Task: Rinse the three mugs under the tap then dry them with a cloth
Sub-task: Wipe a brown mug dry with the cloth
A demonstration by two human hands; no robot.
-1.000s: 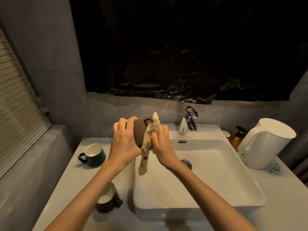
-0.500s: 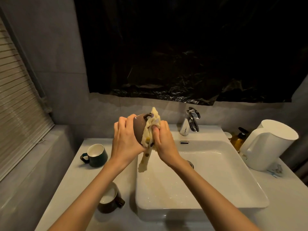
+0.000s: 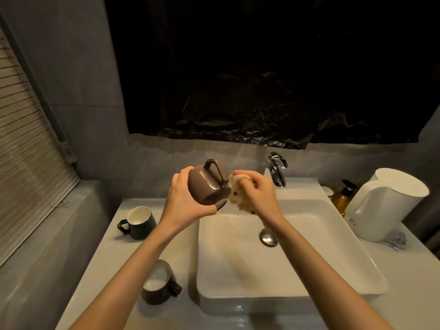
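The white counter (image 3: 104, 260) bears a basin (image 3: 289, 297) in the middle, a green mug (image 3: 139, 222) and a dark mug (image 3: 159, 283) by its left edge, and a kettle (image 3: 385, 206) and pump bottle (image 3: 342, 197) at its back right corner.

You hold the brown mug (image 3: 207, 184) in your left hand (image 3: 185, 201), raised above the back left corner of the sink (image 3: 309, 291). It is glossy, tipped on its side, with its square handle uppermost. Your right hand (image 3: 259, 191) grips the cloth (image 3: 239, 196), pale yellow with dark spots and bunched up, just beside the mug's lower right end; you cannot tell whether they touch. The green mug (image 3: 140, 222) stands upright on the tabletop (image 3: 107, 270) left of the sink, white inside, handle pointing left. The dark mug (image 3: 158, 282) stands upright nearer you, just beside the sink's front left corner, white inside, handle toward the sink. The chrome tap (image 3: 277, 170) stands behind the sink.
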